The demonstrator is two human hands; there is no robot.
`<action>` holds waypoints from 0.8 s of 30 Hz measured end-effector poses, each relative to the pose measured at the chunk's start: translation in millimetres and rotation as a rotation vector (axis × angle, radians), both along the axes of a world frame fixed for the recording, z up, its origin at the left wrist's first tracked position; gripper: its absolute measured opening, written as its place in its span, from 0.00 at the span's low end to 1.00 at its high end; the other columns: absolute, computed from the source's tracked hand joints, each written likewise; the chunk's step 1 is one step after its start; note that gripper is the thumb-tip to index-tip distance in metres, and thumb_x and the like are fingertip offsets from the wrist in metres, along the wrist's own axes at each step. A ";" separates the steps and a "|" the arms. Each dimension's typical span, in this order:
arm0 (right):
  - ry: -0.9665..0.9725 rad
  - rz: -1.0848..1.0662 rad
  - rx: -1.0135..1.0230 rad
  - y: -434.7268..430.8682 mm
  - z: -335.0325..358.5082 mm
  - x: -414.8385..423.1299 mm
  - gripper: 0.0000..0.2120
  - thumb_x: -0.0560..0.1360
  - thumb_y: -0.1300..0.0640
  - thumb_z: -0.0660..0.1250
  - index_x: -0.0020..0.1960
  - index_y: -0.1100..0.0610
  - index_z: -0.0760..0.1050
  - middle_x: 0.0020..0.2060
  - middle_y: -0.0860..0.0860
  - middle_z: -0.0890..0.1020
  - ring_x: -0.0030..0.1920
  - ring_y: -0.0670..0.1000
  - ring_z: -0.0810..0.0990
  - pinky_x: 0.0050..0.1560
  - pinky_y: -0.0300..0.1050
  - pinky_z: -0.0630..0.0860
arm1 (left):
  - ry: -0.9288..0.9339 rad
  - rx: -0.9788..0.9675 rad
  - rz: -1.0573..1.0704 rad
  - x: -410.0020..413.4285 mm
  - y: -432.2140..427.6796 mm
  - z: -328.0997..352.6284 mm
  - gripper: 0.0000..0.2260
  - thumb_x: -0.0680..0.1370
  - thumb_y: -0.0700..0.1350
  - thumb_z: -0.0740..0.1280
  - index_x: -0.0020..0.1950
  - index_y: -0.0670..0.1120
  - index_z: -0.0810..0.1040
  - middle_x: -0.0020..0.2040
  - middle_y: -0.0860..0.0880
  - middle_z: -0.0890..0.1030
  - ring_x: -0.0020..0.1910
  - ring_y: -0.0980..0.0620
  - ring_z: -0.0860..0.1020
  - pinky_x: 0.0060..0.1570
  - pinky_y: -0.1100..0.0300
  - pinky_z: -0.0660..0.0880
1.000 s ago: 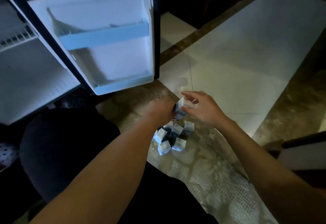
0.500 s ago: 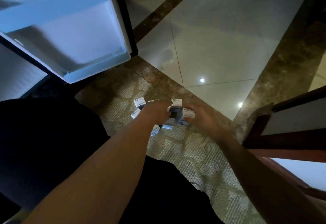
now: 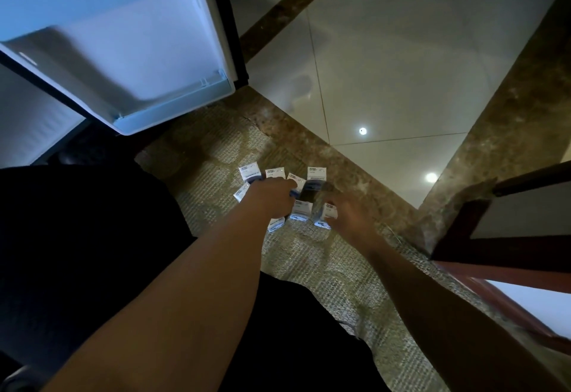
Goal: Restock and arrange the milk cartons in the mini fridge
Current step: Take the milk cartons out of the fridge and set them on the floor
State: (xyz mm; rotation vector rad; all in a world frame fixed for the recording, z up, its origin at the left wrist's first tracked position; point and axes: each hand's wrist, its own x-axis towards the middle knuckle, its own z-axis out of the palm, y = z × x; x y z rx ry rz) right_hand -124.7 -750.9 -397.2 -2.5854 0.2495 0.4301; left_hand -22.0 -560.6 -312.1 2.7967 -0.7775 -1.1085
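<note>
Both my forearms reach down and forward from 6 o'clock. My left hand (image 3: 272,200) lies knuckles-up on the middle of the cluster, fingers bent down among the packs. I cannot tell whether they grip one, because my own hand covers them. My right hand (image 3: 350,217) comes in from 4 o'clock, its thumb side against the nearest pack and its fingers arched over it. They are blurred, so I cannot tell whether they are clamped on it.

The small white-and-blue cardboard milk cartons (image 3: 315,175) stand close together on the woven beige mat (image 3: 309,268), just past my dark-clothed knees. They have white tops with small print and dark blue sides.

I count eight cartons. Four stand in a far row at 12 o'clock of my hands, one at 9 o'clock beside my left wrist, and three nearer me between and under my hands. The white open mini-fridge door (image 3: 123,51) hangs at 10 o'clock, none of the cartons on it.
</note>
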 end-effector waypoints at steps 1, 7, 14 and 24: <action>0.006 0.004 -0.022 1.1 0.2 -2.4 0.23 0.71 0.59 0.74 0.64 0.48 0.77 0.58 0.53 0.81 0.55 0.52 0.80 0.49 0.47 0.79 | -0.001 0.003 -0.006 0.3 -0.8 0.4 0.18 0.84 0.50 0.57 0.73 0.49 0.69 0.68 0.45 0.75 0.63 0.44 0.76 0.61 0.48 0.75; 0.024 0.013 -0.019 3.1 9.3 -9.4 0.22 0.73 0.59 0.70 0.67 0.50 0.75 0.63 0.53 0.79 0.62 0.54 0.76 0.55 0.49 0.77 | 0.003 -0.002 0.041 0.9 -5.3 7.3 0.21 0.83 0.52 0.57 0.77 0.51 0.65 0.74 0.47 0.70 0.71 0.45 0.70 0.67 0.48 0.70; -0.056 0.063 0.021 3.6 58.1 12.0 0.20 0.78 0.56 0.66 0.70 0.48 0.73 0.63 0.50 0.80 0.59 0.52 0.79 0.54 0.43 0.75 | -0.063 -0.048 0.053 -7.2 3.1 42.1 0.19 0.81 0.50 0.61 0.73 0.53 0.69 0.71 0.49 0.74 0.71 0.48 0.69 0.75 0.46 0.52; -0.417 0.248 0.038 53.7 177.3 80.8 0.18 0.78 0.54 0.67 0.67 0.54 0.76 0.57 0.51 0.82 0.58 0.52 0.78 0.58 0.47 0.75 | -0.354 -0.042 0.114 21.6 64.8 145.5 0.22 0.82 0.49 0.58 0.76 0.54 0.66 0.75 0.50 0.68 0.76 0.50 0.64 0.75 0.48 0.57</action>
